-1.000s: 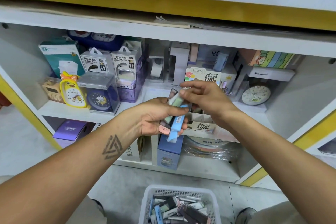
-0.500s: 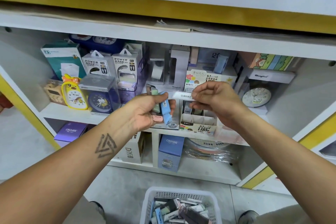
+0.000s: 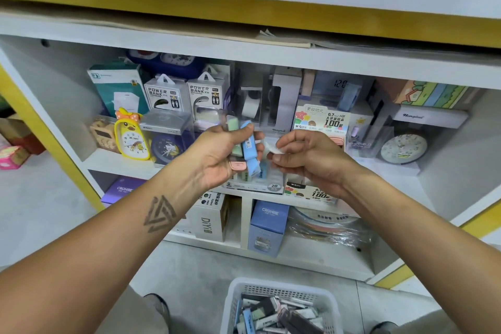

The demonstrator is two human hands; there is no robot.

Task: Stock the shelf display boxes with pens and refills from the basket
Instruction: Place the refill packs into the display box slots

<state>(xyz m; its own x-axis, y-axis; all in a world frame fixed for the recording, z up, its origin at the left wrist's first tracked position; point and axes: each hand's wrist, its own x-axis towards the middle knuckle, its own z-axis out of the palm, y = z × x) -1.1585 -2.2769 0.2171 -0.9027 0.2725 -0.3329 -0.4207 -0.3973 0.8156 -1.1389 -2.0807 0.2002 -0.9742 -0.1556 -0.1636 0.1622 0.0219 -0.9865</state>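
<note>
Sorting step here: our left hand [image 3: 225, 154] grips a bunch of pastel refill cases [image 3: 248, 144], our right hand [image 3: 303, 157] pinches one white case [image 3: 272, 147] at 3 o'clock of them. Next we'd drop it into the 2B display box [image 3: 260, 186] just below; basket [image 3: 282, 306] waits at 6 o'clock.

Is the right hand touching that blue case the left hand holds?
Apart. The head view shows shelf background between the right hand, which pinches a small white case, and the blue case gripped in the left hand.
</note>
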